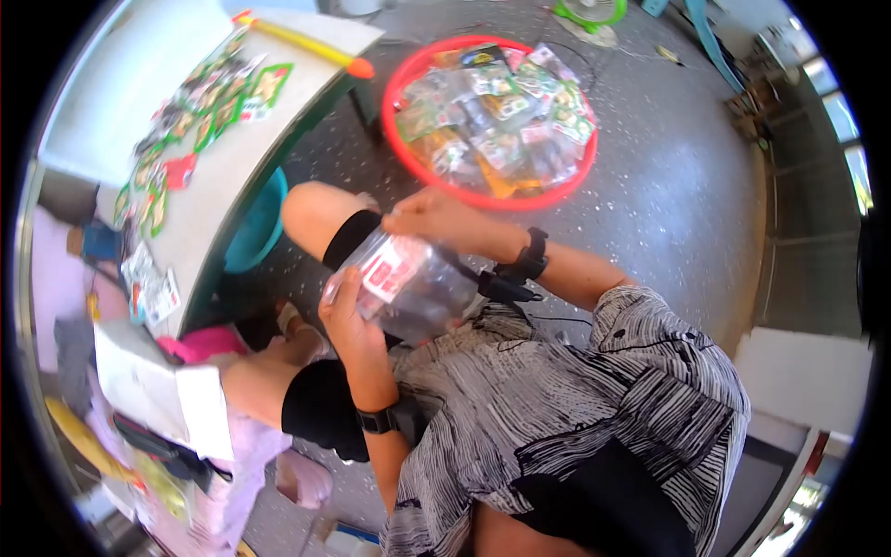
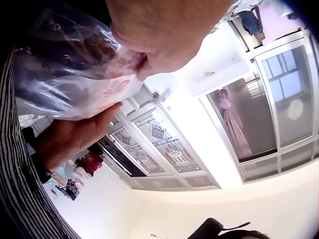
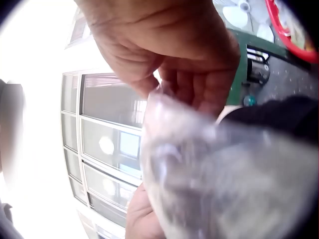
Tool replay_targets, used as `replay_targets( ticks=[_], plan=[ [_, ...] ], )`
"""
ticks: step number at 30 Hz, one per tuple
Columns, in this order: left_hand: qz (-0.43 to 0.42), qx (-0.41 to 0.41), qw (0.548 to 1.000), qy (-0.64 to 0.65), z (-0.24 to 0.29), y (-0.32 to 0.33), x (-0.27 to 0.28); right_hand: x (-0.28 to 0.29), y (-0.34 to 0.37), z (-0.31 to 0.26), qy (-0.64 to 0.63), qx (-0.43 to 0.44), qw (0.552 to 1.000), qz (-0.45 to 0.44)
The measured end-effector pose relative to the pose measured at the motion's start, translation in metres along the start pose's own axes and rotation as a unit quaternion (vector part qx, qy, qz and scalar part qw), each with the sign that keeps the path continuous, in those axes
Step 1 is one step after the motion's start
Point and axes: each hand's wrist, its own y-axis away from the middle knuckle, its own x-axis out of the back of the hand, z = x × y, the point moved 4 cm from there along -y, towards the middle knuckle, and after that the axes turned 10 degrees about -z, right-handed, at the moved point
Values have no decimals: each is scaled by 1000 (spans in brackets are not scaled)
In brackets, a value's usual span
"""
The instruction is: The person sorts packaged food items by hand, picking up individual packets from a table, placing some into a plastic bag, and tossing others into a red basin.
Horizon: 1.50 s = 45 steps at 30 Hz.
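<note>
A clear plastic bag (image 1: 413, 288) with a red-and-white label and dark contents is held over the lap. My left hand (image 1: 357, 325) grips its near left edge, the thumb on the label side. At the far upper corner my right hand (image 1: 445, 223) pinches the plastic. In the right wrist view, the right hand (image 3: 174, 50) has the bag's tip (image 3: 162, 97) between thumb and curled fingers, and the bag (image 3: 224, 174) is blurred below. The left wrist view shows the left hand (image 2: 169, 35) at the label end of the bag (image 2: 65, 74), its fingertips partly hidden.
On the floor ahead, a red basin (image 1: 394, 130) holds many small packets. A table (image 1: 325, 46) at the left carries green packets (image 1: 218, 121) and a yellow stick (image 1: 302, 42). Beneath it sits a blue basin (image 1: 269, 223). A green fan (image 1: 591, 11) stands farther off.
</note>
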Motion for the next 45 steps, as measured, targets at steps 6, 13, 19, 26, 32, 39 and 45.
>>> replay_targets(
  ticks=[6,13,19,26,32,39,45],
  plan=[
    [-78,52,990,-101,-13,-9,-18,14,14,-13,164,-18,976,-145],
    [-140,38,983,-116,-18,-30,-29,62,43,7,151,-11,988,14],
    [-108,22,984,-137,3,-31,2,143,99,57,490,198,796,294],
    [-100,33,984,-144,11,-27,5,218,157,63,-218,298,815,446],
    [-85,34,984,-151,11,-27,12,302,183,148,-234,340,752,513],
    [-88,53,982,-156,21,-20,11,352,218,301,341,-460,642,510],
    [-61,57,978,-190,21,-21,21,348,222,289,511,-504,581,385]
  ],
)
